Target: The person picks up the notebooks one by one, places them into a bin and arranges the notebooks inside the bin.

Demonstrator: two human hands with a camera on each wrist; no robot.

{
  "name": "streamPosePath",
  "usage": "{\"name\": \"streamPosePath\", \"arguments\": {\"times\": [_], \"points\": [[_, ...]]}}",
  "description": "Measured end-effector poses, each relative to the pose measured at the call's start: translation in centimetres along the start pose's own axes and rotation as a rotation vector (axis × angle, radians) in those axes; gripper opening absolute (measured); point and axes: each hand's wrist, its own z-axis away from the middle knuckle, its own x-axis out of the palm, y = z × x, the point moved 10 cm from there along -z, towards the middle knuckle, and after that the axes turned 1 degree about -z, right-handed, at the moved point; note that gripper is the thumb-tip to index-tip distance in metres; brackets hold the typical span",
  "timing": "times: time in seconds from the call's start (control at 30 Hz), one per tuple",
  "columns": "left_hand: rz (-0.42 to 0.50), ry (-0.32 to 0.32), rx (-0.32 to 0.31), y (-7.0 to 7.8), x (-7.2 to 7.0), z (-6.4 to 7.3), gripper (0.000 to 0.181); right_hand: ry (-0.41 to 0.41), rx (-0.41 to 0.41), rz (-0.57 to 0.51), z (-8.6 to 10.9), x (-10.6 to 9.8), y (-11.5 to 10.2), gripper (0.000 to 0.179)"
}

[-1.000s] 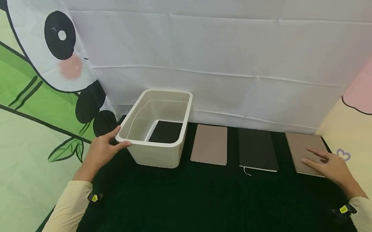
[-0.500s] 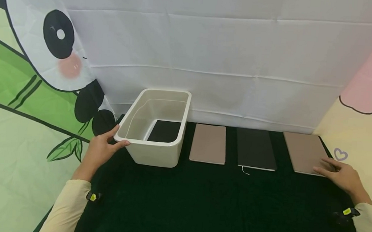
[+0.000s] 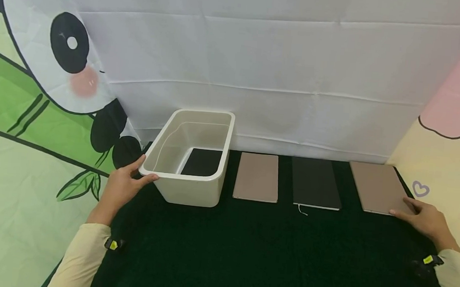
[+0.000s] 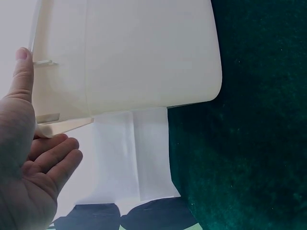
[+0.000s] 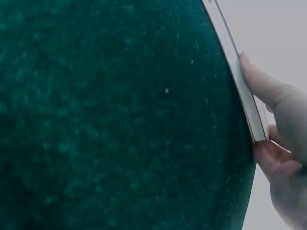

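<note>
At the left, a white plastic bin (image 3: 187,190) stands upright, a flat dark surface showing at its bottom. My left hand (image 3: 121,190) holds its near left corner, thumb along the front rim and fingers by the side; the left wrist view shows that hand (image 4: 36,158) with its fingers below the rim. My right hand (image 3: 428,220) grips the near right corner of a tan notebook (image 3: 376,186) lying flat. In the right wrist view, the thumb rests on the cover of this notebook (image 5: 237,72) and the other fingers are at its edge, partly hidden.
Between bin and right hand lie a smaller pinkish-tan notebook (image 3: 257,177) and a black notebook (image 3: 317,184) with a white ribbon. A dark green cloth (image 3: 266,254) covers the table. Printed fabric walls (image 3: 260,65) stand behind and at both sides.
My right hand has moved from above the tan notebook to its near right corner and taken hold there. The left hand stays on the bin. The view has shifted slightly.
</note>
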Motion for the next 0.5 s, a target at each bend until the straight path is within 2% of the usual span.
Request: {"name": "streamPosePath", "arguments": {"times": [0.17,0.5], "points": [[0.004,0.012,0.001,-0.1,-0.2,0.2,0.095,-0.028,0.009,-0.005,-0.3,0.1,-0.5,0.097],[0.017,0.004,-0.009,-0.1,-0.2,0.2,0.095,-0.014,0.017,0.026,-0.7,-1.0,-1.6,0.096]]}}
